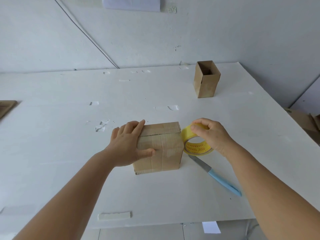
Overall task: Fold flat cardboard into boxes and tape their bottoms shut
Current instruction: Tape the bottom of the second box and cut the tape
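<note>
**Taping stage: one box under the hands, one set aside**

Holding the cardboard box [158,146] steady on the white table [69,153], the left hand [127,144] lies flat over its left upper edge, fingers straight, thumb pressed on the near face. It carries nothing.

Item: tape roll [196,141], yellow-tinted and clear, with a printed core. The right hand [212,134] pinches it by the rim, fingers curled over the top. The roll touches the box's right edge.

Item: box under the hands. Brown, lying with its flaps closed, a dark seam across the top. Pale strips already run down the near face and over the top; whether these are fresh or old tape I cannot tell. By the look of it the seam is mid-taping, with cutting and pressing down left to do.

Item: second box [206,79], well beyond the right hand, upright and open at the top; it seems finished.

Item: knife [216,175], blue handle, on the table just below the right hand.

Item: flat cardboard [5,108], far left of the left hand, apparently unfolded.
</note>
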{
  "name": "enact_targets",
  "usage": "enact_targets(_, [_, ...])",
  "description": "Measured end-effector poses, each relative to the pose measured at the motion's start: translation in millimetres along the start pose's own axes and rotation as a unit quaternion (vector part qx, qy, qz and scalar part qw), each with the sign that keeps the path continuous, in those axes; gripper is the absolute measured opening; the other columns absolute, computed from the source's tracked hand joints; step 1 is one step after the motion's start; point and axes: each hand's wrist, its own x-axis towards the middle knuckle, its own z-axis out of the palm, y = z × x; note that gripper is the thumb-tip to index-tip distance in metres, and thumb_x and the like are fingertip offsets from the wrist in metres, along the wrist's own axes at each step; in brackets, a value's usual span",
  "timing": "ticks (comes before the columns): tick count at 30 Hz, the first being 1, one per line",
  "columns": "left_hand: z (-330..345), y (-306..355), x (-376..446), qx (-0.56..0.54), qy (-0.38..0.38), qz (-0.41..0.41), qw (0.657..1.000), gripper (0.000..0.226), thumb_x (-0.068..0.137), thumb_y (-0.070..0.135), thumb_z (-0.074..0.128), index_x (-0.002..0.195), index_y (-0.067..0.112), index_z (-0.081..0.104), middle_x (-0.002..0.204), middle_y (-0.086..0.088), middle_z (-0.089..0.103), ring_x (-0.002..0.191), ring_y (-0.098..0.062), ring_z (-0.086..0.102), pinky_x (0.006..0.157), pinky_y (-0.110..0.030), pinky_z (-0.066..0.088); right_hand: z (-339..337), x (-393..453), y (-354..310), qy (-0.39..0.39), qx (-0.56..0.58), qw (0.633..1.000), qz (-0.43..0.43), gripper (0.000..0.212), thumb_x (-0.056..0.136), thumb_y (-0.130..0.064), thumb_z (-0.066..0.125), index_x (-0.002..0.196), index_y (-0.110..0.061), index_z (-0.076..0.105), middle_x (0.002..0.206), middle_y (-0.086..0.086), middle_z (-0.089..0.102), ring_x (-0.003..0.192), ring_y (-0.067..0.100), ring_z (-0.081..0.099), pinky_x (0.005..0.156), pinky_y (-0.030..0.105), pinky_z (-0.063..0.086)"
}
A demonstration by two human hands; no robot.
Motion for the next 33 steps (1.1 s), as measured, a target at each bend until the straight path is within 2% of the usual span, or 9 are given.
enact_targets(4, [-10,7,3,0.118,-0.061,0.025,0.991,0.121,0.060,0.093,0.008,0.150,0.016,-0.014,0.161,0.005,-0.006,0.144,-0.012,-0.023,0.116,-0.047,-0.015,3,0,-2,-0.003,0.007,1.000,-0.005,0.002,0.084,-0.036,0.066,0.083,-0.037,0.067,0.092,-0.015,0.067,0.089,-0.001,0.059,0.070,0.016,0.040])
enact_targets(7, [-16,18,6,0.133,-0.091,0.031,0.986,0.120,0.064,0.091,0.015,0.149,0.013,-0.019,0.160,0.000,-0.015,0.143,-0.014,-0.026,0.117,-0.044,-0.014,3,1,-4,-0.013,0.003,1.000,-0.012,0.003,0.085,-0.035,0.065,0.084,-0.038,0.066,0.092,-0.014,0.065,0.089,0.002,0.058,0.071,0.021,0.041])
enact_targets(11, [-7,57,25,0.127,-0.101,0.090,0.983,0.114,0.074,0.084,0.037,0.150,0.017,-0.017,0.160,0.003,-0.013,0.146,-0.015,-0.014,0.117,-0.046,0.000,8,3,-9,-0.024,-0.038,0.999,-0.029,0.004,0.084,-0.037,0.064,0.087,-0.039,0.065,0.103,-0.008,0.061,0.098,0.009,0.055,0.084,0.026,0.042])
enact_targets(14, [0,81,44,0.180,-0.070,0.132,0.972,0.114,0.071,0.082,0.044,0.151,0.018,-0.007,0.155,0.002,0.014,0.139,-0.023,0.020,0.108,-0.049,0.021,6,4,-10,-0.029,-0.074,0.996,-0.033,0.009,0.084,-0.040,0.063,0.092,-0.039,0.065,0.103,-0.010,0.057,0.099,0.007,0.053,0.079,0.023,0.039])
enact_targets(17, [3,89,53,0.196,-0.027,0.163,0.966,0.111,0.065,0.082,0.049,0.147,0.014,0.014,0.124,-0.003,0.039,0.114,-0.024,0.038,0.101,-0.038,0.026,-1,4,-10,-0.047,-0.088,0.994,-0.038,0.009,0.084,-0.043,0.061,0.092,-0.041,0.065,0.100,-0.009,0.054,0.096,0.007,0.052,0.079,0.025,0.039])
enact_targets(19, [6,89,55,0.172,-0.023,0.161,0.972,0.106,0.065,0.079,0.051,0.143,0.015,0.020,0.120,-0.002,0.039,0.111,-0.024,0.039,0.100,-0.036,0.026,-1,6,-9,-0.051,-0.105,0.992,-0.046,0.009,0.083,-0.047,0.061,0.090,-0.043,0.065,0.099,-0.008,0.054,0.095,0.007,0.052,0.080,0.026,0.040])
enact_targets(23, [10,76,51,0.124,-0.039,0.139,0.982,0.108,0.069,0.078,0.047,0.151,0.021,0.005,0.146,0.002,0.027,0.128,-0.021,0.030,0.106,-0.036,0.019,2,11,-7,-0.086,-0.090,0.991,-0.055,0.018,0.092,-0.046,0.049,0.094,-0.036,0.064,0.094,-0.007,0.058,0.091,0.008,0.054,0.081,0.028,0.042])
enact_targets(28, [8,75,45,0.090,-0.037,0.124,0.987,0.108,0.061,0.088,0.037,0.147,0.027,0.016,0.142,0.007,0.033,0.126,-0.016,0.032,0.106,-0.033,0.019,4,15,8,-0.086,-0.029,0.995,-0.045,0.029,0.097,-0.031,0.038,0.090,-0.034,0.066,0.086,-0.003,0.065,0.083,0.010,0.057,0.073,0.023,0.044])
enact_targets(33, [10,76,44,0.080,-0.032,0.124,0.989,0.096,0.065,0.083,0.038,0.142,0.029,0.019,0.139,0.009,0.034,0.122,-0.015,0.032,0.106,-0.031,0.020,3,19,26,-0.092,-0.200,0.973,-0.063,0.024,0.093,-0.033,0.044,0.088,-0.037,0.067,0.085,-0.010,0.059,0.085,0.010,0.057,0.069,0.025,0.039])
